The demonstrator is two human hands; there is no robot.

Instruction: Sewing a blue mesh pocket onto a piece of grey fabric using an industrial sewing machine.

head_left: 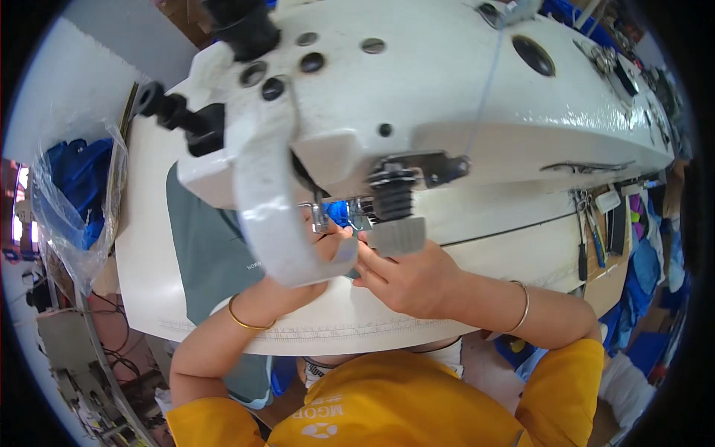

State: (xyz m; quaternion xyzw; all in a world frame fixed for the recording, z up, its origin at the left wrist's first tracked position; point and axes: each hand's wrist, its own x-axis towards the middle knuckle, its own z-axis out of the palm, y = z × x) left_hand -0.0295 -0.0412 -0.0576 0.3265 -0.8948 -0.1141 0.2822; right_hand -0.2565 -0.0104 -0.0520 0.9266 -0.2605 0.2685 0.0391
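Cluttered workshop all around, with a clear plastic bag (pixel 51 212) of blue cloth (pixel 82 186) off to the left and hand tools (pixel 596 240) at the right end of a pale tabletop (pixel 145 246). Over that tabletop, a big white sewing machine (pixel 335 97), with a curved white arm hanging across part of the view. Just in front of the metal parts (pixel 320 216) under the machine's head, left hand (pixel 328 244) and right hand (pixel 417 279) close together, fingertips almost meeting. Cannot tell whether pinched on the cloth or only pressing on it, with so much hidden behind the white arm and a grey block (pixel 398 237). Right among the metal parts, just beyond the fingertips, a small bright blue piece (pixel 339 213). To the left, spread flat on the tabletop and reaching under the machine, grey-green cloth (pixel 212 238); cannot tell whether joined to the blue piece. As for progress, apparently mid-work: cloth set out, blue piece in place at the machine, both hands at close work there. No finished seam visible, hence no telling how much stitching is done or left. Likely not complete, judging by the blue piece lying under the head.
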